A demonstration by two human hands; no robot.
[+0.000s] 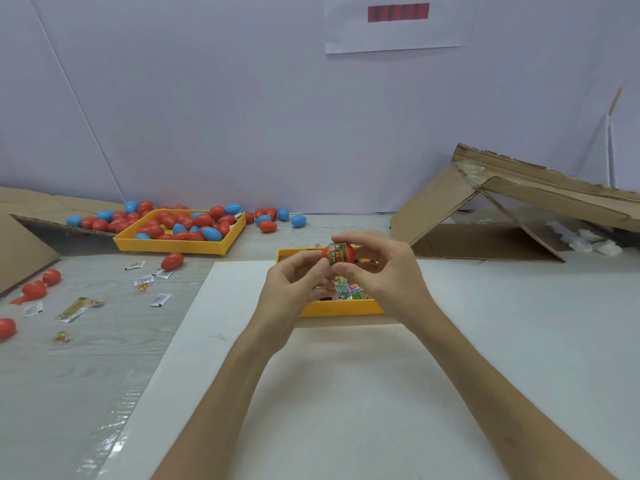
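Desk (pixel 86 358) scene: red egg (pixel 338 253) pinched between both hands

Grey wood-grain desk against a plain pale wall, with a white sheet (pixel 346 393) covering the near part.

Head view, the only one. Both my forearms come up from the bottom edge and meet over the near yellow tray (pixel 341 308), which sits at the sheet's far edge with colourful packets (pixel 349 292) inside. The red egg is held in the air just above that tray, lying sideways, with a printed wrap round its middle.

My left hand (pixel 294 289) has its fingers (pixel 301 263) curled, and thumb and fingertips pinch the egg's left end. My right hand (pixel 384 275) has its fingers (pixel 363 239) arched over the top and the thumb underneath, pinching the right end.

The far yellow tray (pixel 173 247) at the back left is full of red and blue eggs. More loose eggs (pixel 268 226) lie round it on the desk and on the flattened cardboard (pixel 20 247) at left. Small sachets (pixel 160 300) are scattered on the bare desk left of the sheet. An open cardboard box (pixel 485 209) lies on its side at the far right, with white scraps inside. A paper (pixel 398 36) on the wall has a red block on it, unreadable.
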